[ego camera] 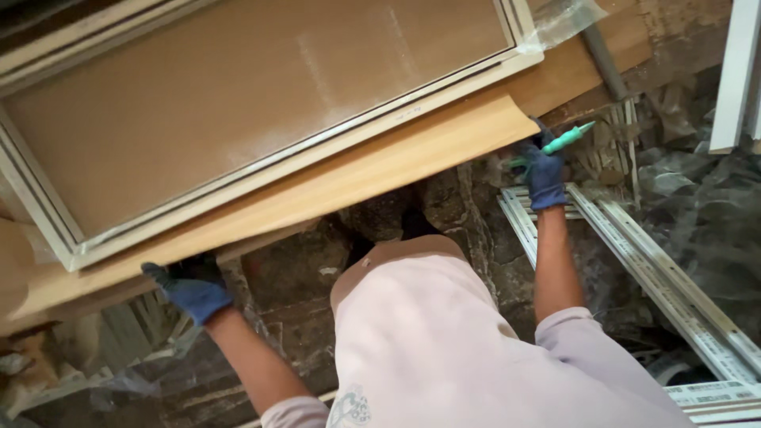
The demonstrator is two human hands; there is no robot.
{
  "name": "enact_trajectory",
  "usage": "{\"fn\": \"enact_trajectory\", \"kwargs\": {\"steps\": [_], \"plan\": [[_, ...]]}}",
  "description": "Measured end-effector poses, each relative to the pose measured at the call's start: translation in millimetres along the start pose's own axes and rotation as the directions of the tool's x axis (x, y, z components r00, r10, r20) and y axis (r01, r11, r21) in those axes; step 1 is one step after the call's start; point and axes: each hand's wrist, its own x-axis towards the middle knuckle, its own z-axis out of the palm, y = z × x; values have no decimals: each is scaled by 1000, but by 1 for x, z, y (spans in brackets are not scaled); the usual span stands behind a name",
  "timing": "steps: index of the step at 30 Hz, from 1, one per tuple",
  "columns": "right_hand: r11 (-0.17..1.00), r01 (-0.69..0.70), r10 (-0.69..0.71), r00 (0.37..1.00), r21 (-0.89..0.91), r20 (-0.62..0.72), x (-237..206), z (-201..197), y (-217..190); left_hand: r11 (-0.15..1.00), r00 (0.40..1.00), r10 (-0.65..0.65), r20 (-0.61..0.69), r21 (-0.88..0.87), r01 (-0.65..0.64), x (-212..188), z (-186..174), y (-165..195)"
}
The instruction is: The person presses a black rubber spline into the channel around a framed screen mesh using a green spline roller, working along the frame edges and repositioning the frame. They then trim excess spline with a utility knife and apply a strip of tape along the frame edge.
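Note:
A long tan wooden board [372, 170] lies tilted in front of me, and a white metal frame [261, 170] around a brown panel rests on it. My left hand [189, 287], in a blue glove, grips the board's near edge at the lower left. At the board's right corner my right hand [544, 172], also blue-gloved, touches the edge while holding a green-handled tool [567, 139] that points up and to the right. My pale pink shirt fills the lower middle of the view.
Long white metal rails [658, 273] lie on the dark stone floor [301, 269] at the right. Crumpled clear plastic sheeting [697, 198] covers the floor further right. A white profile [736, 71] stands at the upper right. Wood scraps and plastic lie at the lower left.

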Motion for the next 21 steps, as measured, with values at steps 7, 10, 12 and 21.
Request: {"fn": "enact_trajectory", "kwargs": {"steps": [7, 10, 12, 21], "plan": [[894, -328, 277, 940, -304, -200, -25, -29, 10, 982, 909, 147, -389, 168, -86, -50, -48, -17], [940, -307, 236, 901, -148, -365, -36, -36, 13, 990, 829, 122, -546, 4, -143, -86, -68, -23], [975, -214, 175, 897, -53, -405, -34, -39, 11, 990, 665, 67, -744, -31, -135, -106, -75, -27], [974, 27, -2, 994, -226, 113, 16, -10, 1, 997, 922, 64, -381, 67, -41, -47, -9, -47]]}}
